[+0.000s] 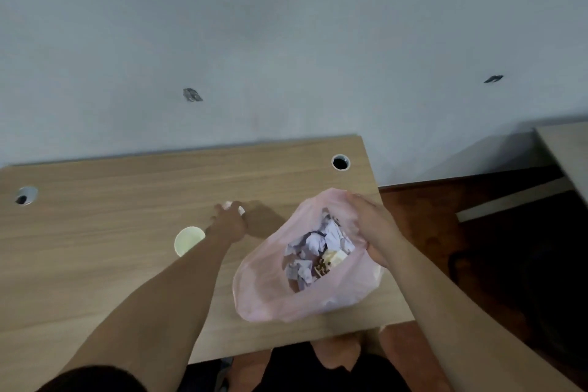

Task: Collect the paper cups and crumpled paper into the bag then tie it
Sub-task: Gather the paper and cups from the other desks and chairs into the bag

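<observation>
A pink plastic bag [273,289] stands open on the right part of the wooden table [95,248]. Inside it lie several crumpled paper balls [318,242] and a paper cup with a brown print [329,261]. My right hand [372,226] grips the bag's far right rim and holds the mouth open. My left hand [229,221] reaches over the table's middle, its fingers curled round a white crumpled paper [234,205]. A pale paper cup [188,240] stands upright just left of my left forearm.
Two round cable holes sit in the table, one at the far left [25,196], one at the far right [340,162]. A grey wall runs behind the table. Dark reddish floor lies to the right, with another table's edge [563,149] at the far right.
</observation>
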